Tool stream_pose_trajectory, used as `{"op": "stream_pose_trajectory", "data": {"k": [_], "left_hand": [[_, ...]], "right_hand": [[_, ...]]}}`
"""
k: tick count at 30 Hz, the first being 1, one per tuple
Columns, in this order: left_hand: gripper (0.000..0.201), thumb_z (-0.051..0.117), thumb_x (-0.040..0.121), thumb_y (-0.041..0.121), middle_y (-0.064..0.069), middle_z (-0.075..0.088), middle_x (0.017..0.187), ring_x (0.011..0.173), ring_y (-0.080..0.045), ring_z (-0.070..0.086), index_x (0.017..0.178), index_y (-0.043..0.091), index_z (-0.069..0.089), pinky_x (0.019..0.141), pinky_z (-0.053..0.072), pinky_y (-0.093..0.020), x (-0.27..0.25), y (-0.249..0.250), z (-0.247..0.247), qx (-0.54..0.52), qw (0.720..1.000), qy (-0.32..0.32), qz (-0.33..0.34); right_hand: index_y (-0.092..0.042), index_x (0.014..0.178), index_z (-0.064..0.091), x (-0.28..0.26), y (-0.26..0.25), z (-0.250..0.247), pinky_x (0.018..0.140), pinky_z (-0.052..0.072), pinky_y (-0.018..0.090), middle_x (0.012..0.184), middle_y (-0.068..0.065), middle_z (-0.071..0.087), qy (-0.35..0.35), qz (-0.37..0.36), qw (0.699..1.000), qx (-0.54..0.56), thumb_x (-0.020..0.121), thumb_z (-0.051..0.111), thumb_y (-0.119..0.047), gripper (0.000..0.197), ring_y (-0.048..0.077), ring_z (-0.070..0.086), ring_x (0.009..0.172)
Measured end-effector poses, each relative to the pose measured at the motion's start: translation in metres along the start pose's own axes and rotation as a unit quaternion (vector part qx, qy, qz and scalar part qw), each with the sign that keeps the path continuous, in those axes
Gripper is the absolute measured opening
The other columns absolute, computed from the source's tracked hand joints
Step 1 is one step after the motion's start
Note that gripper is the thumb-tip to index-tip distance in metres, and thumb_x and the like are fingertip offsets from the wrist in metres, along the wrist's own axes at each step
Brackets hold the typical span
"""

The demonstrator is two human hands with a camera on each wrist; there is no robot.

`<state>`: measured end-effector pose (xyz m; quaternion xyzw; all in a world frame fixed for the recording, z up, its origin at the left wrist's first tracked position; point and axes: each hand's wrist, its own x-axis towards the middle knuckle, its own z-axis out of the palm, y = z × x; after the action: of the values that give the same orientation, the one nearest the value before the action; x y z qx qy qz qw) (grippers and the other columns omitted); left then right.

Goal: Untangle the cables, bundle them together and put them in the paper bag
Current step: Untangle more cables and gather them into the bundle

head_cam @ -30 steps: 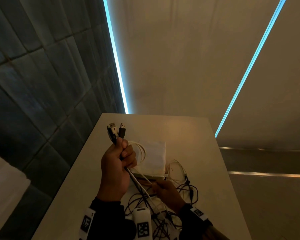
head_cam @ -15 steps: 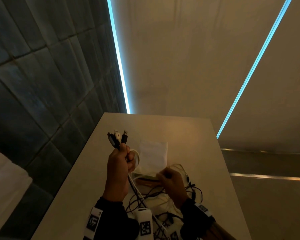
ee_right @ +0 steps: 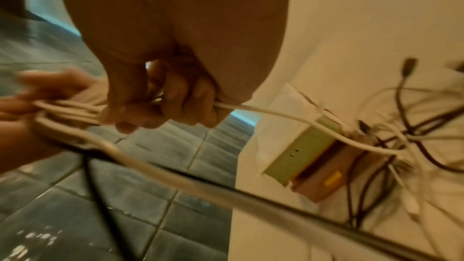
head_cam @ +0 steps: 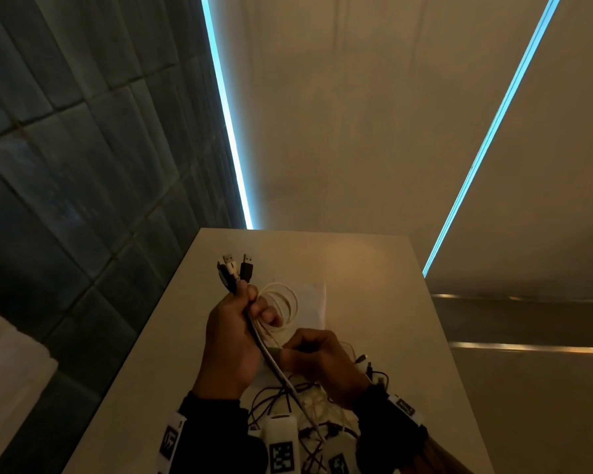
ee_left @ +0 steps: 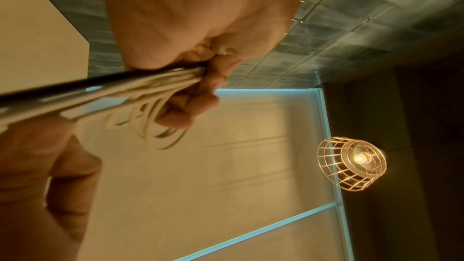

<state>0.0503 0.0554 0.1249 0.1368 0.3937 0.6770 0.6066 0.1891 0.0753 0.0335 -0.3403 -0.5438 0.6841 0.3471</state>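
Note:
My left hand (head_cam: 235, 328) is raised over the table and grips a bunch of cables (head_cam: 264, 347). Their USB plugs (head_cam: 235, 268) stick up above the fist, and white cable loops (head_cam: 281, 302) hang beside the fingers (ee_left: 191, 104). Just to the right, my right hand (head_cam: 317, 362) holds a thin white cable (ee_right: 263, 111) in curled fingers; it runs down into the tangle of black and white cables (head_cam: 295, 401) on the table. The white paper bag (head_cam: 314, 304) lies flat behind both hands, partly hidden by them.
The pale table (head_cam: 374, 285) runs forward to a far edge, with a dark tiled wall (head_cam: 83, 165) on its left. A green and brown box (ee_right: 308, 156) lies under the tangled cables. A caged lamp (ee_left: 351, 163) hangs overhead.
My right hand has risen from the pile and come close under the left hand. The white loops beside my left fingers have grown wider. The left hand has stayed raised.

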Motion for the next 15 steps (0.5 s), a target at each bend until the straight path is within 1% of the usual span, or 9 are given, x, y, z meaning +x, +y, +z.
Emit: {"op": "stream_pose_trajectory", "data": {"k": [1,3,6,8,10,12,13,14,15], "left_hand": [[0.036,0.034,0.102,0.029,0.004,0.034,0.055,0.046,-0.01,0.032,0.07,0.015,0.043,0.056,0.034,-0.026,0.0,0.0,-0.001,0.005,1.0,-0.01,0.007],[0.035,0.034,0.102,0.028,0.005,0.035,0.056,0.043,-0.007,0.028,0.07,0.016,0.043,0.046,0.03,-0.022,0.0,0.001,-0.004,0.021,0.999,-0.025,0.023],[0.035,0.034,0.102,0.027,0.006,0.034,0.056,0.042,-0.006,0.026,0.07,0.016,0.043,0.043,0.027,-0.021,0.0,0.001,-0.01,0.025,0.998,-0.036,0.044],[0.035,0.034,0.102,0.026,0.007,0.033,0.055,0.042,-0.005,0.026,0.07,0.016,0.043,0.043,0.026,-0.021,0.0,0.002,-0.012,0.022,0.997,-0.041,0.056],[0.034,0.033,0.102,0.026,0.007,0.033,0.054,0.042,-0.005,0.025,0.07,0.016,0.042,0.043,0.025,-0.021,-0.002,0.004,-0.011,0.017,0.997,-0.046,0.064],[0.034,0.034,0.102,0.025,0.008,0.033,0.054,0.041,-0.005,0.025,0.07,0.016,0.042,0.043,0.025,-0.021,-0.003,0.008,-0.01,0.018,0.996,-0.047,0.074],[0.034,0.034,0.102,0.025,0.008,0.032,0.053,0.041,-0.005,0.025,0.07,0.016,0.042,0.042,0.025,-0.02,-0.004,0.01,-0.01,0.02,0.996,-0.046,0.079],[0.034,0.034,0.102,0.025,0.008,0.032,0.053,0.041,-0.004,0.024,0.069,0.016,0.042,0.042,0.025,-0.02,-0.005,0.012,-0.011,0.023,0.995,-0.044,0.084],[0.035,0.034,0.102,0.025,0.009,0.032,0.052,0.04,-0.004,0.024,0.069,0.016,0.042,0.042,0.025,-0.02,-0.005,0.013,-0.012,0.028,0.995,-0.041,0.088]], "right_hand": [[-0.008,0.073,0.067,0.001,0.008,-0.003,0.05,0.033,0.021,0.063,0.008,0.056,0.008,0.008,1.0,-0.001,0.082,0.071,-0.009,0.01,0.01,0.046,0.052],[-0.006,0.077,0.069,0.0,0.022,-0.006,0.047,0.033,0.015,0.057,-0.001,0.055,0.016,0.017,1.0,-0.018,0.087,0.066,-0.009,0.011,0.004,0.043,0.048],[0.002,0.08,0.068,0.0,0.038,-0.009,0.045,0.03,0.013,0.05,-0.009,0.049,0.022,0.017,0.999,-0.046,0.093,0.059,-0.012,0.021,0.001,0.038,0.044],[0.004,0.079,0.063,0.002,0.041,-0.01,0.046,0.031,0.012,0.048,-0.012,0.051,0.026,0.021,0.997,-0.063,0.096,0.053,-0.009,0.024,-0.003,0.043,0.044],[0.001,0.077,0.057,0.002,0.043,-0.01,0.049,0.033,0.009,0.046,-0.015,0.057,0.027,0.024,0.996,-0.084,0.098,0.046,-0.003,0.024,-0.008,0.052,0.047],[-0.003,0.072,0.054,0.003,0.056,-0.015,0.052,0.034,0.009,0.048,-0.019,0.059,0.044,0.028,0.992,-0.112,0.098,0.044,-0.002,0.028,-0.009,0.051,0.048],[-0.008,0.067,0.055,0.005,0.07,-0.019,0.053,0.034,0.012,0.047,-0.018,0.058,0.059,0.037,0.989,-0.127,0.098,0.046,-0.004,0.033,-0.008,0.048,0.046],[-0.019,0.061,0.056,0.006,0.086,-0.025,0.053,0.033,0.017,0.045,-0.016,0.054,0.077,0.047,0.986,-0.144,0.097,0.049,-0.008,0.038,-0.006,0.044,0.044],[-0.024,0.058,0.054,0.007,0.1,-0.03,0.052,0.032,0.023,0.045,-0.013,0.048,0.093,0.061,0.98,-0.164,0.096,0.052,-0.013,0.04,-0.003,0.04,0.043]]}}
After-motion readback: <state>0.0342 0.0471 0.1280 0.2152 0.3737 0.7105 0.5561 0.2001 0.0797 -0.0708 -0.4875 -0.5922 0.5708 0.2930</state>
